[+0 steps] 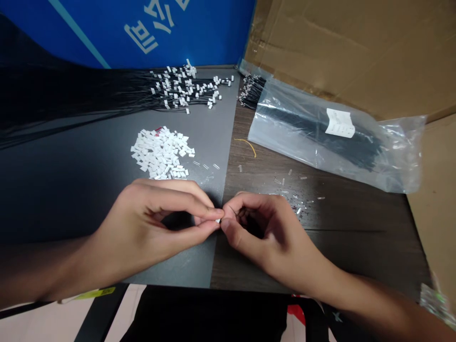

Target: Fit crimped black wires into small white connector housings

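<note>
Left hand [142,228]: curled, thumb and forefinger pinching a small white connector [218,221] – a firm grasp, not released.
Right hand [263,232]: fingers bent inward, gripping thin black wires [245,217], its fingertips touching the left hand's fingertips.
Connector: held at the meeting point of both hands, above the edge where the gray mat [107,156] meets the wooden table [320,223]; whether a wire is already in it is too small to tell.
Loose connectors: a white heap [160,154] on the mat, just beyond the left hand.
Wired bundle: long black wires [71,90] on the mat, fanned out, with white connectors [181,88] on their ends.
Plastic bag: see-through [320,137], on the table, with black wires inside and a white label [340,122] on top.
Table bits: a yellow wire [247,145] and small clear scraps [285,187] – scattered near the right hand.
Behind: a blue board [142,33] and brown cardboard [338,47].
</note>
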The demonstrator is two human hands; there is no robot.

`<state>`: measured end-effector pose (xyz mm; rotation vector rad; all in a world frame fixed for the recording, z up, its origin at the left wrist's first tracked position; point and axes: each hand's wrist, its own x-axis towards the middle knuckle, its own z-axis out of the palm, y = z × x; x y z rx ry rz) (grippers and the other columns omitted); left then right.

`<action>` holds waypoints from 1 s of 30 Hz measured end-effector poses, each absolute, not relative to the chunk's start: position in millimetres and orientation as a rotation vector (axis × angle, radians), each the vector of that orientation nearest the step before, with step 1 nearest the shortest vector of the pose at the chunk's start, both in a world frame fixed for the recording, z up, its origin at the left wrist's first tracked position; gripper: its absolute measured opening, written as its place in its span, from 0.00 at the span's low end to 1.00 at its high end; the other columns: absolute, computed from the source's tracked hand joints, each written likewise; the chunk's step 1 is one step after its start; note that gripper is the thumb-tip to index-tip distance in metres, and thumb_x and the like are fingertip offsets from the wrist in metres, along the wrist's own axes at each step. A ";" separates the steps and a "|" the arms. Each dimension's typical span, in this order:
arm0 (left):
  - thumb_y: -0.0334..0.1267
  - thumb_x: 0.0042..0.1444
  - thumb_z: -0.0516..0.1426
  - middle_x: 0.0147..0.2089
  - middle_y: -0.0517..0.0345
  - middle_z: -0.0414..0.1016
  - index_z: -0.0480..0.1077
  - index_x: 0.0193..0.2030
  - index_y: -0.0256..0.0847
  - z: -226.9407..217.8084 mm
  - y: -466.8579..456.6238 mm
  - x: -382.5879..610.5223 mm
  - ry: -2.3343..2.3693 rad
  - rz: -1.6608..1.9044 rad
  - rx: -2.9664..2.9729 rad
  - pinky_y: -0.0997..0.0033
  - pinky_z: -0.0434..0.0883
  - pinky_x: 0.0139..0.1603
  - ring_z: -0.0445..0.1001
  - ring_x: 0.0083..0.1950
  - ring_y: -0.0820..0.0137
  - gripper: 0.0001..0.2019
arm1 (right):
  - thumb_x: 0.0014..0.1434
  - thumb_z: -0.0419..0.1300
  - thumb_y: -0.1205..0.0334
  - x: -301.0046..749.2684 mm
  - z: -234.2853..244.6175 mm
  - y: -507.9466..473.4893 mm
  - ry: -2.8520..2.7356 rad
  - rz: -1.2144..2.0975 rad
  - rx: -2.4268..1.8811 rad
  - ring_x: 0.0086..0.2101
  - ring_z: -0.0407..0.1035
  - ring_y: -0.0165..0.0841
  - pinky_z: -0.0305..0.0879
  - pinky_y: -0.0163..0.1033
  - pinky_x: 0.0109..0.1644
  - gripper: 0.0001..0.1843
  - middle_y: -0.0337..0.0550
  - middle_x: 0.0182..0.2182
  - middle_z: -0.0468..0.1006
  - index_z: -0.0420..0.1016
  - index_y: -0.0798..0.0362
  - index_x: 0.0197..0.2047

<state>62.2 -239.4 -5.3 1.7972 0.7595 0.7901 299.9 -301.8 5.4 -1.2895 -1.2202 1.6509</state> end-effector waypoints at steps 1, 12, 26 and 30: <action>0.29 0.71 0.77 0.43 0.64 0.97 0.97 0.44 0.53 -5.5 -239.3 62.0 0.757 0.791 1.796 0.78 0.84 0.41 0.92 0.38 0.70 0.11 | 0.69 0.84 0.56 299.9 5.9 -301.5 -1.213 1.663 -1.281 0.31 0.66 0.30 0.71 0.35 0.39 0.18 0.33 0.29 0.75 0.80 0.49 0.36; 0.29 0.72 0.78 0.43 0.60 0.97 0.97 0.43 0.55 -7.9 -238.9 60.6 0.764 0.767 1.788 0.72 0.85 0.40 0.92 0.37 0.65 0.11 | 0.69 0.85 0.56 300.3 4.7 -302.0 -1.193 1.650 -1.276 0.31 0.66 0.30 0.70 0.36 0.40 0.18 0.33 0.30 0.76 0.82 0.50 0.38; 0.24 0.69 0.77 0.44 0.63 0.98 1.00 0.51 0.59 -13.4 -233.2 63.6 0.685 0.799 1.623 0.86 0.89 0.49 0.95 0.42 0.73 0.19 | 0.68 0.87 0.61 299.0 -3.0 -304.4 -1.056 1.644 -1.193 0.32 0.66 0.29 0.66 0.35 0.40 0.16 0.33 0.30 0.77 0.86 0.51 0.39; 0.23 0.68 0.77 0.43 0.64 0.99 0.99 0.47 0.57 -14.5 -231.1 64.6 0.699 0.819 1.609 0.88 0.88 0.49 0.96 0.42 0.73 0.17 | 0.68 0.87 0.62 299.8 -5.0 -304.7 -1.067 1.611 -1.186 0.30 0.63 0.28 0.64 0.34 0.37 0.15 0.31 0.29 0.74 0.86 0.51 0.38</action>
